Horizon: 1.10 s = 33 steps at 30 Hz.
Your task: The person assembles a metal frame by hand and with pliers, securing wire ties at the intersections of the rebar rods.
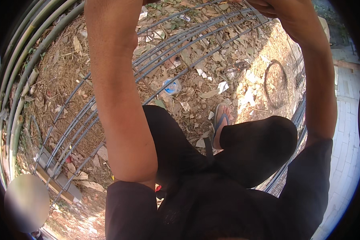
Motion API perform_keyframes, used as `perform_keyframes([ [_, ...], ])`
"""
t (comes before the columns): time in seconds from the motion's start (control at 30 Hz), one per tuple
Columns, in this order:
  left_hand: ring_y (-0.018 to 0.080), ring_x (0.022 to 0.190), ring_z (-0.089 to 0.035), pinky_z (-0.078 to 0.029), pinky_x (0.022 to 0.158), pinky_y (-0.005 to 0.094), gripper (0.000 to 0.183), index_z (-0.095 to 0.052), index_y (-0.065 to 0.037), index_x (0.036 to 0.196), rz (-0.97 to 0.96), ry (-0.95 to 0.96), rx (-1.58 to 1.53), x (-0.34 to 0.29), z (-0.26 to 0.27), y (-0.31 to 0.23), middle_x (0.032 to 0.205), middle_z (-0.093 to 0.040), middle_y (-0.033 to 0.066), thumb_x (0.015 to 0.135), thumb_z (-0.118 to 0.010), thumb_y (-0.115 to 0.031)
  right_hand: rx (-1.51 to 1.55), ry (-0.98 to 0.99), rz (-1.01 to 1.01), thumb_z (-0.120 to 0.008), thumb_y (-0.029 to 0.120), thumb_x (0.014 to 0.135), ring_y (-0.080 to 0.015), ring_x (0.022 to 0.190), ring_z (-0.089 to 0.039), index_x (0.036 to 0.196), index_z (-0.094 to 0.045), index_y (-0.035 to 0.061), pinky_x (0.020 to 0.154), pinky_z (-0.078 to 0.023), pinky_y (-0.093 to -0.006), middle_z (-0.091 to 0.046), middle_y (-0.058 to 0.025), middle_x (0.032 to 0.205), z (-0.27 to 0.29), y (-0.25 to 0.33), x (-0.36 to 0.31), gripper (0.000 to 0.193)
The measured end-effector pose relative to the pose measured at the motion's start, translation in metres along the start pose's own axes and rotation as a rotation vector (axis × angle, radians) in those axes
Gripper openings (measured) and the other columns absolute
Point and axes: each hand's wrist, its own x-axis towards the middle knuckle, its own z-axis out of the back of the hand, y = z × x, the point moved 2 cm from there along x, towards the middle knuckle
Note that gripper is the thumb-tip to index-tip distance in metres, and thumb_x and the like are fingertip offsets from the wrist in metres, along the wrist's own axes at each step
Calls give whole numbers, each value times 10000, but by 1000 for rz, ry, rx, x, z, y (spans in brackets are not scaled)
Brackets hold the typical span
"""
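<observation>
My left forearm (116,92) reaches up to the top edge, which cuts off my left hand; only a sliver of skin shows there, so its grip is hidden. At the top right, my right hand (266,8) is partly cut off too. Its visible fingers are curled in, close to the ends of long grey steel rods (176,42); what they hold is out of sight. The rods form a long frame with cross bars, running from lower left to upper right and passing under my left forearm.
Bamboo poles (32,44) lie along the left. A wire coil (275,84) is on the leafy ground, near a clear plastic cup (172,86). More rods (299,112) lie beside my bent knee, by a pale tiled surface (346,120). A wooden board (54,184) sits lower left.
</observation>
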Motion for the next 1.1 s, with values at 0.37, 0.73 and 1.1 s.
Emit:
perform_keyframes([
  [0.37,117,805,-641,-513,665,279,512,-747,-42,1097,14,348,706,5,65,55,892,-709,47,934,-656,-519,369,94,-635,-606,311,1012,-22,480,-297,922,-679,56,446,-199,-247,-370,102,564,-137,-273,-150,280],
  [0.73,206,862,-682,-541,769,351,549,-702,15,1172,510,683,1076,-16,36,203,970,-724,126,950,-654,-484,1196,177,-925,-484,314,1065,-51,450,-307,1091,-644,33,400,-202,-256,-540,10,710,-289,-360,-136,324],
  [1.1,174,775,-696,-543,691,299,260,-685,39,1007,632,309,810,-49,-15,290,850,-731,120,969,-676,-217,1508,-41,-702,-527,320,1050,-59,442,-330,1190,-619,-29,397,-243,-238,-716,-147,956,-290,-344,-94,388],
])
